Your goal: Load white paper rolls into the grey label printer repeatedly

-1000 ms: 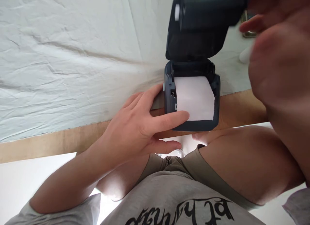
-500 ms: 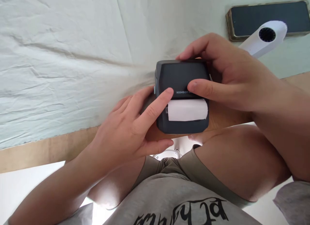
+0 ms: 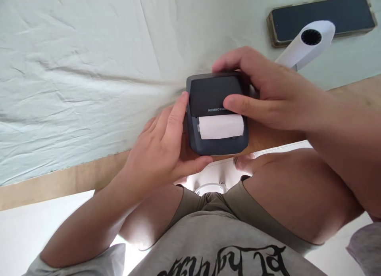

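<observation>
By the left hand [image 3: 157,145] the printer [image 3: 214,147] is held at its left side and near corner, the index finger laid along the side and the thumb stretched by the front edge. By the right hand [image 3: 270,91] its far right part is gripped, the thumb pressed on the lid [image 3: 212,89] beside the lettering [image 3: 216,110] and the fingers hooked over the far edge.

The lid is down, and a short strip of paper [image 3: 222,126] is let out from under its front. The step in hand is judged to be the securing of the lid over the paper; for the next move, even pressure seems called for, with the strip kept straight.

The paper end is turned toward the person [image 3: 214,228]; the long axis is judged to run away from the body, though a nearly square outline is seen. The printer is placed at the near edge of the surface [image 3: 59,181]; whether its weight is rested there cannot be told.

Beyond the right hand, a white roll [image 3: 290,50] is partly hidden, and by it a phone [image 3: 323,12] is overlapped in view. A creased cloth [image 3: 89,89] is spread farther left
</observation>
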Demonstrator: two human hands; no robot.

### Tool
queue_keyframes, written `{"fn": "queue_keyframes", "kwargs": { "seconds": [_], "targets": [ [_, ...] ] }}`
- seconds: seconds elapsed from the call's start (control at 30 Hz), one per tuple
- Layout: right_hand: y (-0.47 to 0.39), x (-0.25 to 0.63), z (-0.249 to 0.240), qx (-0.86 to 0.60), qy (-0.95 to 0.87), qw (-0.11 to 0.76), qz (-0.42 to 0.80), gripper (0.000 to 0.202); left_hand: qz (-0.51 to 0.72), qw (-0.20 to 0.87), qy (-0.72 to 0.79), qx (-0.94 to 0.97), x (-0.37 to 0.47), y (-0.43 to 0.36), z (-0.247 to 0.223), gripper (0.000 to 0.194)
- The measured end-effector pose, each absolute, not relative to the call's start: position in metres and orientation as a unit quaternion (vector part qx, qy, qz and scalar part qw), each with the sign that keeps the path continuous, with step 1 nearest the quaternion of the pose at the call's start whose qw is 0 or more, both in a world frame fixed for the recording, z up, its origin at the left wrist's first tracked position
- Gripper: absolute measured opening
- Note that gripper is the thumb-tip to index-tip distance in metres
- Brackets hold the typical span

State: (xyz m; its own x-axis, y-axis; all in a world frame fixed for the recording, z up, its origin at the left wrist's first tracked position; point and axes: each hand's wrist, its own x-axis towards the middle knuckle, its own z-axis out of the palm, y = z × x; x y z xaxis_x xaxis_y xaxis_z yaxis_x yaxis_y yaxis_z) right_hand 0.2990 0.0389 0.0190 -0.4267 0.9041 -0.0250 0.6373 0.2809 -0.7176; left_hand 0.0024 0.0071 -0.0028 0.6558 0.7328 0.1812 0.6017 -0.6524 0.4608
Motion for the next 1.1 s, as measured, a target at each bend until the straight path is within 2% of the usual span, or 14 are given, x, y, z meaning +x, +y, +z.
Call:
{"fn": "queue_keyframes", "kwargs": {
  "seconds": [0.13, 0.27, 0.37, 0.7, 0.9, 1.1],
  "targets": [
    [0.032, 0.305, 0.016, -0.554, -0.745, 0.223, 0.298, 0.057, 0.129, 0.192, 0.389, 0.892, -0.002, 0.005, -0.003, 0.107],
    [0.031, 0.31, 0.013, -0.624, -0.71, 0.186, 0.267, 0.041, 0.117, 0.186, 0.395, 0.892, -0.002, 0.004, -0.001, 0.109],
    [0.029, 0.31, 0.011, -0.623, -0.72, 0.139, 0.273, 0.046, 0.119, 0.175, 0.404, 0.89, 0.001, 0.002, 0.0, 0.112],
    [0.036, 0.306, 0.02, -0.564, -0.786, 0.068, 0.243, 0.064, 0.11, 0.129, 0.446, 0.879, 0.013, -0.003, 0.005, 0.124],
    [0.037, 0.302, 0.016, -0.555, -0.789, 0.09, 0.247, 0.077, 0.135, 0.12, 0.443, 0.878, 0.012, -0.001, 0.009, 0.106],
    [0.04, 0.299, 0.015, -0.586, -0.761, 0.078, 0.266, 0.085, 0.162, 0.09, 0.405, 0.895, 0.013, 0.0, 0.004, 0.092]
  ]
}}
